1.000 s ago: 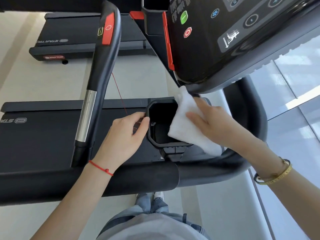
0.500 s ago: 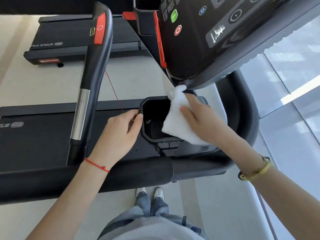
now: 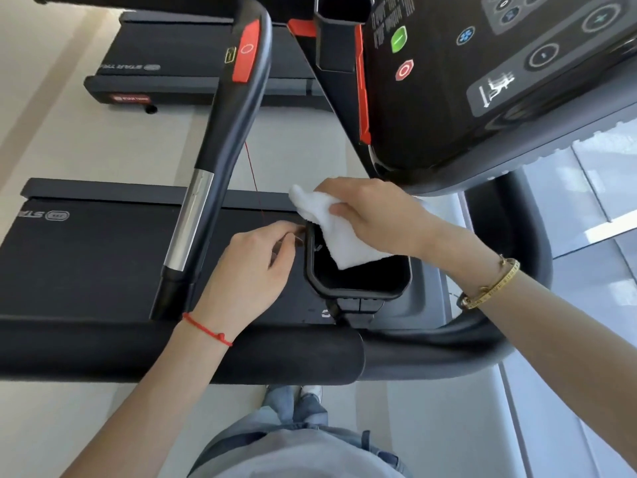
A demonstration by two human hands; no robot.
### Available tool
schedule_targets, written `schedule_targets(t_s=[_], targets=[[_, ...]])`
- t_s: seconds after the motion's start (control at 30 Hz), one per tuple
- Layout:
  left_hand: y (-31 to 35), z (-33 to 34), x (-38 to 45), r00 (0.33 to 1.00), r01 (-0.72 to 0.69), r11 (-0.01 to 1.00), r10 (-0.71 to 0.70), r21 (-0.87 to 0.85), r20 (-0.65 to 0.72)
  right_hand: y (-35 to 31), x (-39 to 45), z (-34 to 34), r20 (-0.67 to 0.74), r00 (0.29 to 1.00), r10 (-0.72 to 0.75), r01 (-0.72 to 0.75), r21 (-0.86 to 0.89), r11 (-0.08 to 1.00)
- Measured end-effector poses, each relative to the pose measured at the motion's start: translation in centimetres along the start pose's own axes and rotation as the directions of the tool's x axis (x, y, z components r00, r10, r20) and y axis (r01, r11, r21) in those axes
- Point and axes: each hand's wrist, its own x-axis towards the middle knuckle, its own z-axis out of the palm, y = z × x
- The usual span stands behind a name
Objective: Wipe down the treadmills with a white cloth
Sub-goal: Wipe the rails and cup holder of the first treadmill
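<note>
At the bottom of the frame you see the person's grey shirt (image 3: pixel 303 453) and jeans, and just past them the thick black front bar (image 3: pixel 172 353) of the treadmill. Above the bar, in the middle of the frame, the left hand (image 3: pixel 248 270) rests beside the black cup holder (image 3: pixel 358 274), on its left, with fingers curled toward the rim; I cannot tell if they pinch anything. The right hand (image 3: pixel 372 212) is a little farther up and grips the white cloth (image 3: pixel 331 229) with curled fingers and thumb. The cloth hangs down from that hand over the holder's upper left rim, its long side pointing down and right into the hole. So the right hand is the one to rub the rim, I think. Farther up are the side handle (image 3: pixel 224 132), the console (image 3: pixel 482 74), and another treadmill (image 3: pixel 172 63) in the upper left.
</note>
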Motion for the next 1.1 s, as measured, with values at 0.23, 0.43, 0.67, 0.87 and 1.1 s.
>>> schedule_targets(t_s=[0.23, 0.43, 0.67, 0.87, 1.1], targets=[[-1.1, -0.9, 0.3, 0.984, 0.100, 0.995, -0.096, 0.022, -0.150, -0.5, 1.5, -1.7, 0.231, 0.958, -0.172, 0.154, 0.095, 0.984], [-0.8, -0.5, 0.6, 0.991, 0.064, 0.997, -0.068, -0.038, -0.117, -0.3, 0.6, -0.6, 0.114, 0.979, -0.166, 0.153, 0.117, 0.981], [0.2, 0.2, 0.3, 0.998, -0.058, 0.993, 0.054, -0.105, -0.042, 0.0, -1.0, 1.5, -0.154, 0.988, -0.033, 0.022, -0.071, 0.997], [0.2, 0.5, 0.2, 0.995, -0.102, 0.990, 0.104, -0.096, 0.012, 0.7, -2.9, 2.3, -0.253, 0.966, 0.055, -0.101, -0.176, 0.979], [-0.2, 1.0, 0.3, 0.984, -0.143, 0.987, 0.149, -0.067, 0.099, 1.1, -6.9, 3.5, -0.257, 0.883, 0.393, -0.336, 0.241, 0.911]])
